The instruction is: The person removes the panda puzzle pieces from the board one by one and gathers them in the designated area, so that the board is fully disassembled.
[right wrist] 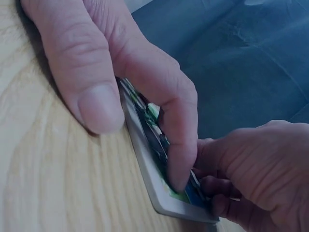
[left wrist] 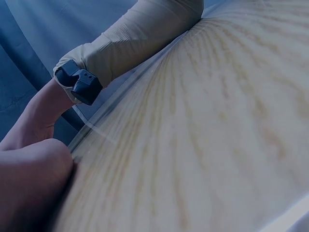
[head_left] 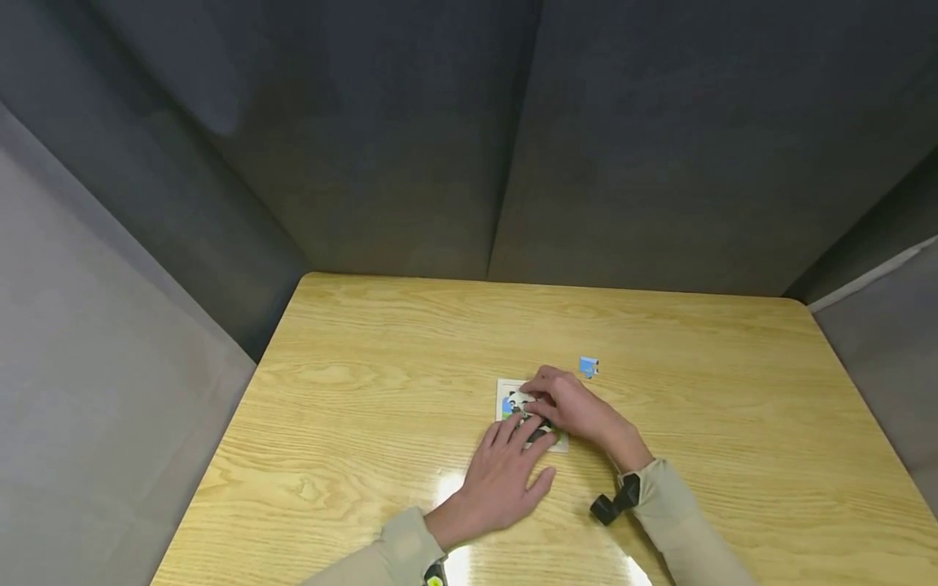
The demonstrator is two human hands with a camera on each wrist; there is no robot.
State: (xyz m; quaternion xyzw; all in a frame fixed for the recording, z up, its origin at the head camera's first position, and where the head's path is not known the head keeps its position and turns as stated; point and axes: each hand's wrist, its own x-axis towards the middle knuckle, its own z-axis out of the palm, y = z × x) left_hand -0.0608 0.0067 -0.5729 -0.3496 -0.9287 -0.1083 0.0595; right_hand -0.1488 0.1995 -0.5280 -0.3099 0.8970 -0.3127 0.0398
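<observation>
A small panda jigsaw puzzle (head_left: 560,444) in a white-bordered tray lies on the wooden table. My left hand (head_left: 506,472) reaches over its near side with fairly straight fingers resting on the pieces. In the right wrist view, the left index finger (right wrist: 181,140) presses on the picture and the left thumb (right wrist: 99,108) lies on the wood beside the tray. My right hand (head_left: 575,407) bends over the upper part, pinching a puzzle piece by the panda's head between thumb and fingers. The fingers partly hide the picture. In the left wrist view my left hand (left wrist: 31,181) fills the lower left corner.
A loose blue puzzle piece (head_left: 589,366) lies on the table (head_left: 366,366) just beyond the right hand. Dark grey curtains (head_left: 410,163) hang behind the table's far edge. A black wrist camera (head_left: 615,500) sticks out from the right cuff, close above the wood.
</observation>
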